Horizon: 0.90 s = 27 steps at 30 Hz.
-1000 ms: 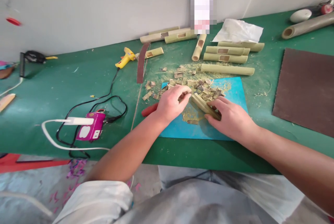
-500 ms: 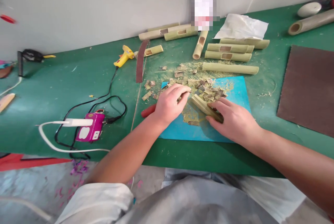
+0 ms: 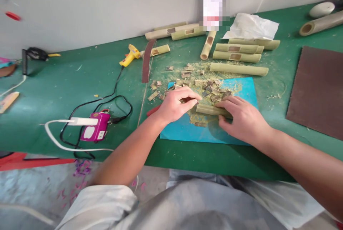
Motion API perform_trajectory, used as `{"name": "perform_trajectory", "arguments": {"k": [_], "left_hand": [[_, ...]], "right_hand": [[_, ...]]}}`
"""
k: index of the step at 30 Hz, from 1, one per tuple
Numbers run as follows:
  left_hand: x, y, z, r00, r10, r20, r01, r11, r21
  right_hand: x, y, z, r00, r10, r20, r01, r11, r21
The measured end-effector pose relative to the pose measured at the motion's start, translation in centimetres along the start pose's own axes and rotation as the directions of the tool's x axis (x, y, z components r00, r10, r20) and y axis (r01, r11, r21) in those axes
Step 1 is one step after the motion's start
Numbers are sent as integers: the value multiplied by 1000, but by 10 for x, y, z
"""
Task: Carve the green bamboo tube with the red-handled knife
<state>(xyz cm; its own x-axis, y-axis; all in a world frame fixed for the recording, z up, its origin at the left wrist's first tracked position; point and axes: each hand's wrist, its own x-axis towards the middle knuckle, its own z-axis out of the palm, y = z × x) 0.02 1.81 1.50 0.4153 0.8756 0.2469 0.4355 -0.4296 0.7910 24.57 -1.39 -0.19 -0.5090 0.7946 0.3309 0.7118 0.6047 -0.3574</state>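
Observation:
My right hand (image 3: 242,117) is wrapped over the right end of a short bamboo tube (image 3: 207,110), which lies nearly level over a blue mat (image 3: 174,130). Just left of the tube's free end, my left hand (image 3: 179,103) has thumb and fingertips drawn together; whatever is between them is too small to make out. Bamboo scraps (image 3: 214,89) and pale sawdust cover the mat's upper part, beyond both hands. A red handle-like object (image 3: 153,111) is partly covered by my left wrist.
Several notched bamboo tubes (image 3: 237,56) lie toward the wall, with a plain bamboo tube (image 3: 238,69) nearer. Left are a yellow glue gun (image 3: 130,55), a brown strip (image 3: 146,62) and a purple power adapter (image 3: 95,126) with cords. A brown sheet (image 3: 316,92) lies right.
The bamboo tube has turned from a slant to nearly level in my right hand. My left fingertips have moved slightly right and down, toward its free end.

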Motion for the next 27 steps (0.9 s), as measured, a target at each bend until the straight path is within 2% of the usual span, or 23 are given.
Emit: {"name": "perform_trajectory", "arguments": {"k": [10, 15, 23, 27], "left_hand": [[1, -3, -1, 998, 27, 64, -31, 998, 54], [0, -1, -1, 995, -74, 60, 73, 997, 4], [2, 4, -5, 978, -136, 157, 127, 990, 63], [2, 1, -5, 971, -191, 142, 191, 981, 12]], "right_hand": [[2, 3, 2, 1000, -13, 24, 12, 997, 74], [3, 3, 1, 999, -6, 36, 3, 997, 79], [2, 4, 2, 999, -2, 32, -2, 994, 107], [3, 4, 2, 998, 15, 61, -22, 993, 117]]}}
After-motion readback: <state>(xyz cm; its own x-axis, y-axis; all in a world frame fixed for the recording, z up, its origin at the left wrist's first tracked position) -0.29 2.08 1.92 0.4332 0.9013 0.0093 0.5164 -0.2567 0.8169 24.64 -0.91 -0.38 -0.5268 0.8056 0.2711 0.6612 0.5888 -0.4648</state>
